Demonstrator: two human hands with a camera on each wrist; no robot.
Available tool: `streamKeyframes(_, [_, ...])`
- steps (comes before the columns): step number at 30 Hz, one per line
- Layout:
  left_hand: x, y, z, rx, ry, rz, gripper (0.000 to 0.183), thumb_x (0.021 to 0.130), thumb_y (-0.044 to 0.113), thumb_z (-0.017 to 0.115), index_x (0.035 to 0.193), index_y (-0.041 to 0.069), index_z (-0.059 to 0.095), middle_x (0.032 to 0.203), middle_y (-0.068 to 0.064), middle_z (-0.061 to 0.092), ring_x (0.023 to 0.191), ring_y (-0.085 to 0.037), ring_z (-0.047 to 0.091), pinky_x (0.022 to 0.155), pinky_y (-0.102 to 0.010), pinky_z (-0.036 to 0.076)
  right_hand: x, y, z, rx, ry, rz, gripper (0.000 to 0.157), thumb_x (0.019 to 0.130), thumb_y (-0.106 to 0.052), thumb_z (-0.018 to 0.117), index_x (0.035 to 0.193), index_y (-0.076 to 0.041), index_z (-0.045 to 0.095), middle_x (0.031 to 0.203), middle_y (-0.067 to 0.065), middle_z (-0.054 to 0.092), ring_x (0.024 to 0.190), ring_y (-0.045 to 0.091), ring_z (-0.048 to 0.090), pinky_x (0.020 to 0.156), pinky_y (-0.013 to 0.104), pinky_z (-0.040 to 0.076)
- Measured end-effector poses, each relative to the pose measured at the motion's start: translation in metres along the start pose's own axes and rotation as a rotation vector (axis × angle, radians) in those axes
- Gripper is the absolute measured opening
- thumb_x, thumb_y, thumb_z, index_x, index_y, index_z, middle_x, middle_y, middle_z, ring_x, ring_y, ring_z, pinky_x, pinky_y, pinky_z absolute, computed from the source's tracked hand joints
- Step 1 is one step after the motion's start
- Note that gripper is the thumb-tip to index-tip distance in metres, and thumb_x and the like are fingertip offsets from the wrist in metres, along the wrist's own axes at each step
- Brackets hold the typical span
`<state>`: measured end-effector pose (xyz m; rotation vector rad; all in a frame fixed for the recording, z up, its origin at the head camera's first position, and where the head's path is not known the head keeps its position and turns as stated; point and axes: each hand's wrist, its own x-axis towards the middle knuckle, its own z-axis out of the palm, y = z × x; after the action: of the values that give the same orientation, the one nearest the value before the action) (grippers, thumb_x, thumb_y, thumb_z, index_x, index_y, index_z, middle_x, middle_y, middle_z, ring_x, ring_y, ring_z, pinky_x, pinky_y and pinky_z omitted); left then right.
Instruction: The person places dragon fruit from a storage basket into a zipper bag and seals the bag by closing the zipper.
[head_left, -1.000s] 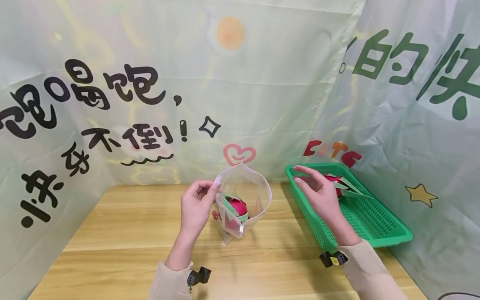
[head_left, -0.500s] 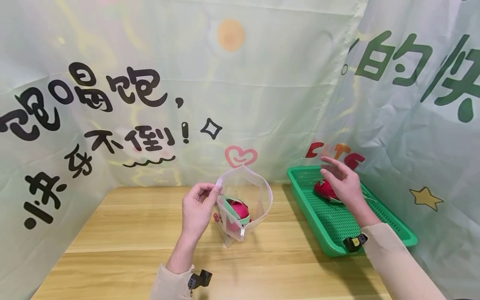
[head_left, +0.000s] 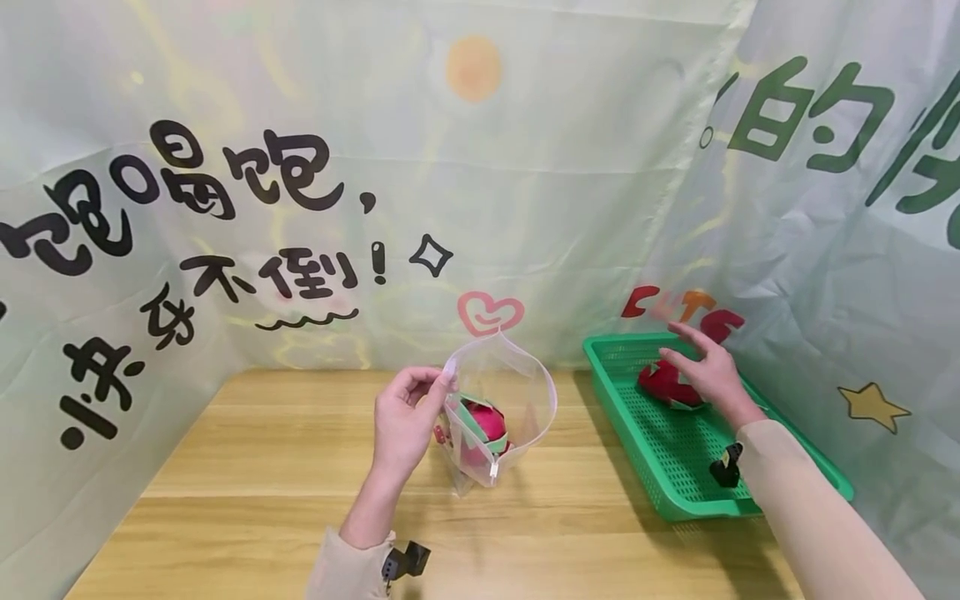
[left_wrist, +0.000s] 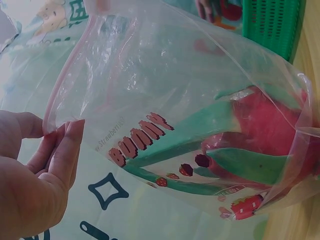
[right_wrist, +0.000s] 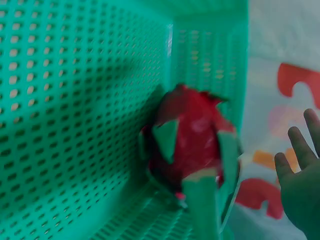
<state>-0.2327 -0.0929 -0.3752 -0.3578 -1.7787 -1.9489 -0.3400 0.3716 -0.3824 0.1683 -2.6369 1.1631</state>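
Observation:
My left hand (head_left: 408, 417) pinches the rim of a clear zip bag (left_wrist: 145, 75) between thumb and fingers, and the bag's mouth gapes upward. Inside the bag sits a red dragon fruit (left_wrist: 265, 130) with green leafy scales, seen through the printed plastic. Over the green basket (head_left: 626, 417), my right hand (head_left: 708, 371) hovers with fingers spread and nothing in them. Below it, a second dragon fruit (right_wrist: 192, 140) lies at the far end of the basket, partly covered by the hand in the head view. The right wrist view shows that hand's fingers (right_wrist: 300, 150) beside the basket wall.
The basket stands on the right of the wooden table (head_left: 285, 467), close to the printed cloth wall (head_left: 825, 275). Another printed cloth (head_left: 390, 183) hangs along the table's back edge, behind the bag.
My right hand has moved right, from the basket's left side to over the dragon fruit in it. The left hand keeps its pinch on the bag. The head view has turned slightly right.

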Motion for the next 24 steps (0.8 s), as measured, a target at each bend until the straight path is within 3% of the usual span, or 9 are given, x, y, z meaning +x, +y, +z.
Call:
streamKeyframes(2, [0.001,0.000,0.000,0.002,0.001,0.006,0.006,0.097,-0.001,0.070,0.101,-0.006,0.069,0.094,-0.020,0.074,0.088,-0.017,0.072,0.074,-0.023,0.060,0.004,0.006,-0.001,-0.017,-0.032,0.016,0.075,0.104,-0.046,0.062,0.163,-0.011,0.032,0.165,0.027,0.030,0.147,0.054,0.027,0.103,0.071,0.039])
streamKeyframes(11, [0.001,-0.001,0.000,-0.003,-0.001,-0.004,0.006,0.097,-0.001,0.071,0.100,-0.005,0.069,0.094,-0.020,0.074,0.087,-0.017,0.071,0.072,-0.022,0.060,0.011,0.039,-0.002,-0.154,-0.137,0.077,0.083,0.103,-0.046,0.063,0.165,-0.007,0.024,0.164,0.034,0.023,0.144,0.060,0.025,0.105,0.078,0.033])
streamKeyframes(15, [0.001,-0.001,0.000,0.005,0.005,-0.012,0.006,0.097,-0.001,0.070,0.100,-0.005,0.069,0.094,-0.020,0.074,0.087,-0.017,0.071,0.073,-0.021,0.060,0.012,0.051,-0.001,-0.183,-0.142,0.056,0.083,0.101,-0.042,0.067,0.163,-0.004,0.027,0.161,0.037,0.024,0.142,0.062,0.025,0.105,0.079,0.031])
streamKeyframes(21, [0.001,-0.003,0.002,0.010,0.003,-0.018,0.007,0.097,0.000,0.071,0.101,-0.005,0.069,0.094,-0.020,0.074,0.087,-0.017,0.072,0.073,-0.021,0.060,0.007,0.074,-0.002,-0.234,-0.139,-0.018,0.081,0.094,-0.026,0.077,0.155,0.008,0.035,0.153,0.042,0.031,0.132,0.060,0.035,0.099,0.074,0.041])
streamKeyframes(24, [0.001,-0.003,0.003,0.007,0.004,-0.018,0.007,0.096,-0.001,0.071,0.101,-0.006,0.069,0.094,-0.020,0.074,0.087,-0.017,0.072,0.072,-0.023,0.061,0.007,0.082,-0.001,-0.236,-0.149,-0.040,0.086,0.090,-0.024,0.080,0.154,0.012,0.034,0.152,0.043,0.028,0.132,0.062,0.033,0.099,0.075,0.041])
